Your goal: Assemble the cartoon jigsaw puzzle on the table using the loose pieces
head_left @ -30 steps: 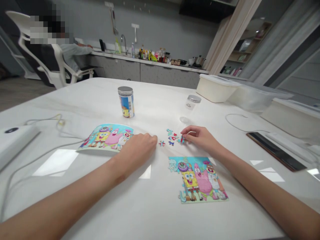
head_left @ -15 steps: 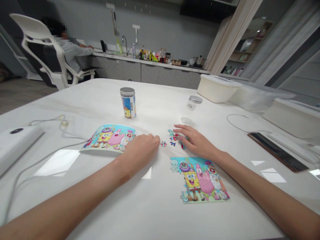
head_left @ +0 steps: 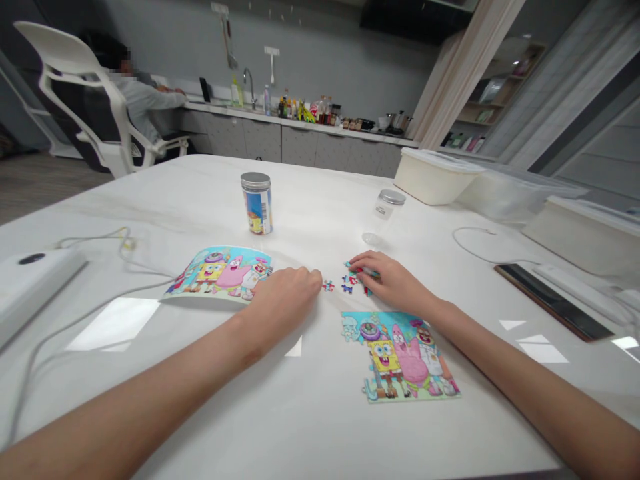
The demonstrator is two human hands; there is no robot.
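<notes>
My left hand (head_left: 287, 291) rests in a fist beside the right edge of a curved cartoon picture sheet (head_left: 233, 273). Its fingers are curled under, so anything inside is hidden. My right hand (head_left: 393, 280) is over a small group of loose jigsaw pieces (head_left: 347, 288), thumb and forefinger apart and curved down at them; the hand partly covers several pieces. One separate jigsaw piece (head_left: 329, 286) lies just right of my left fist. In front of my right forearm lies a partly assembled jigsaw puzzle (head_left: 405, 360), its left edge uneven, showing the same cartoon figures.
Behind the hands stand a metal-lidded can (head_left: 257, 203) and a clear jar (head_left: 385, 213). A white power strip (head_left: 37, 280) with cables is at left. A dark phone-like slab (head_left: 550, 300) and plastic bins (head_left: 435, 177) are at right. A person sits on a chair (head_left: 85, 100) beyond.
My right hand's fingers have drawn closer together and bent over the loose pieces, covering the upper ones more. My left fist stays nearly in place. The view has shifted slightly.
</notes>
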